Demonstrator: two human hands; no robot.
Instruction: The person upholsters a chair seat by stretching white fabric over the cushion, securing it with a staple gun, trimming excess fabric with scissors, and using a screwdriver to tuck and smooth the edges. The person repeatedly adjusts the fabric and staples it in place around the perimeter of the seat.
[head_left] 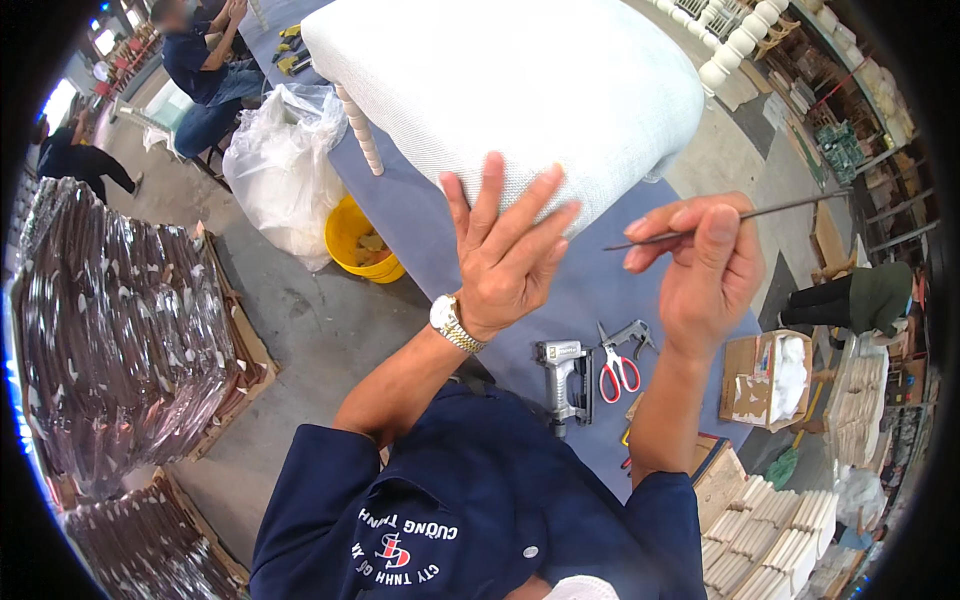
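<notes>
White and woven-surfaced, the padded seat (510, 90) sits at twelve o'clock above the blue table (610, 295). The left hand (510, 265) spreads its fingers over the seat's near edge, clasping nothing; how firmly it presses, I cannot tell. At two o'clock, the right hand (710, 265) pinches a thin dark rod (790, 206), its tip toward nine o'clock. The seat looks bulky, soft on top and probably firm beneath; best held by its frame or turned leg (358, 125) at eleven. The rod seems light, stiff and best held mid-shaft.
</notes>
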